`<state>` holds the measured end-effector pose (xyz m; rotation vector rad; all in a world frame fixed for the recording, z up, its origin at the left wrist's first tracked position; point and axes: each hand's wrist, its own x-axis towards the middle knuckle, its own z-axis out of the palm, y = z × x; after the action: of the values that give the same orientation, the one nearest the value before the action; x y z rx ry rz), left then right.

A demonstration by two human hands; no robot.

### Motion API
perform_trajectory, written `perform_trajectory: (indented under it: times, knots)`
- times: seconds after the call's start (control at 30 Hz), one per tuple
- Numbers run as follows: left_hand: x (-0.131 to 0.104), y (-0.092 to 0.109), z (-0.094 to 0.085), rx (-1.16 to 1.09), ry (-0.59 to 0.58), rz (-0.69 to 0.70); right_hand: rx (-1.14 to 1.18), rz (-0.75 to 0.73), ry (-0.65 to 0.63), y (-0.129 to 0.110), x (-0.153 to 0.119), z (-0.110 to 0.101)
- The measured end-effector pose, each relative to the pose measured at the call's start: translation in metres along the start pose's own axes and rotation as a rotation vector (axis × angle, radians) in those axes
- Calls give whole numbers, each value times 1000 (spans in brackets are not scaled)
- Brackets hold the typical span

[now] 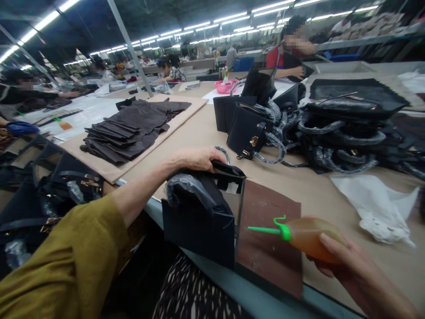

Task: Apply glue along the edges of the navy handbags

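Note:
A black handbag (199,232) lies at the front edge of the table, its handle wrapped in clear plastic. My left hand (207,158) is closed on the bag's far upper edge, fingertips partly hidden. To the right of the bag spreads a flat brown panel (265,257); whether it is joined to the bag I cannot tell. My right hand (341,254) grips a squeeze bottle (314,237) of amber liquid. The bottle is tipped on its side, and its green nozzle points left above the brown panel.
Finished-looking black bags (247,128) with plastic-wrapped handles are heaped at the right. Dark cut pieces (133,128) lie stacked on a board at the left. A crumpled white cloth (381,208) rests at right, and a pink basket (226,86) stands farther back. Other people work beyond.

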<state>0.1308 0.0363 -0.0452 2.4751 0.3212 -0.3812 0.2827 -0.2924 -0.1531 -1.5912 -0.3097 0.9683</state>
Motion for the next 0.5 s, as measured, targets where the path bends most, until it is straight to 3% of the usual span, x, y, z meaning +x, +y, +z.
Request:
perform_trajectory:
  times: [0.13, 0.23, 0.33, 0.5]
  knots:
    - [-42, 46, -25, 300, 127, 21, 43, -28, 43, -10, -9, 4]
    - [-56, 66, -34, 465, 245, 76, 32, -61, 58, -9, -1, 2]
    - [-55, 67, -28, 559, 340, 106, 6, -93, 32, -1, 18, -3]
    - [-51, 46, 6, 522, 355, 18, -130, -180, 77, 7, 45, 3]
